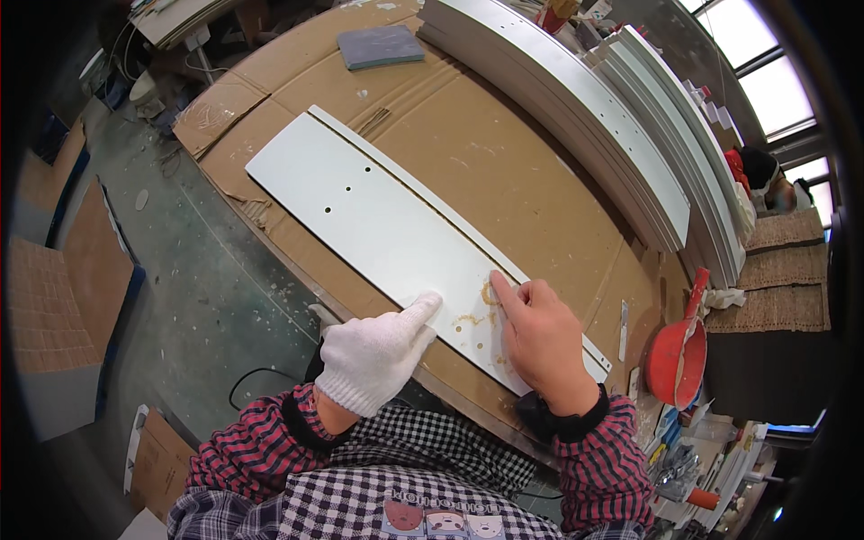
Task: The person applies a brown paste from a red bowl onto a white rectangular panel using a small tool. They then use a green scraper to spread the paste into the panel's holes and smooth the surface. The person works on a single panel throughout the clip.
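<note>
On the cardboard (531, 180), slantwise from far left to near right, a board (387, 229); over its near right half, the left hand (376, 353) from the near edge and, farther right, the right hand (547, 337), each with a fingertip on top. Beyond the board, a block (381, 47) at far left and a stack of panels (562, 103) at far right, with a second stack (670, 135) just right of it. Right of the board's near end, first a strip (623, 330), then a pan (668, 355); left of the cardboard, the floor (202, 247).
</note>
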Demonstrator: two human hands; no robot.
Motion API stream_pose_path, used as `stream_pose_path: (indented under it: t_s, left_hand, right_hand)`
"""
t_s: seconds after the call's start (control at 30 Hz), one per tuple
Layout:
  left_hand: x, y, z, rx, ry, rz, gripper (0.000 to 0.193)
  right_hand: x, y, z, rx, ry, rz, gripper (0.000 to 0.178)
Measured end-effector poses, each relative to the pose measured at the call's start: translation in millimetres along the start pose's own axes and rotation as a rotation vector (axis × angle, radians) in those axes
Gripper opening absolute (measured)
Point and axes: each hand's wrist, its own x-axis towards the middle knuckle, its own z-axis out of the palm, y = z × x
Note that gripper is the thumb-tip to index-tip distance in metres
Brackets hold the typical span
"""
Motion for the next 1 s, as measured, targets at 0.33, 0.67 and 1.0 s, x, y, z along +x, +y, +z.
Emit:
stream_pose_path:
  t_s: [0.33,0.67,1.0]
  left_hand:
    - [-1,-2,3,-0.005,0.041,0.039,0.035]
    - [0,0,1,0.012,0.002,0.004,0.034]
    - [1,1,1,0.019,-0.020,-0.004,0.034]
  right_hand:
    - [-11,-3,-11,0.045,-0.046,-0.016,0.044]
    - [-21,5,-8,0.071,-0.028,-0.001,0.041]
    - [-1,3,-2,0.084,-0.010,-0.045,0.042]
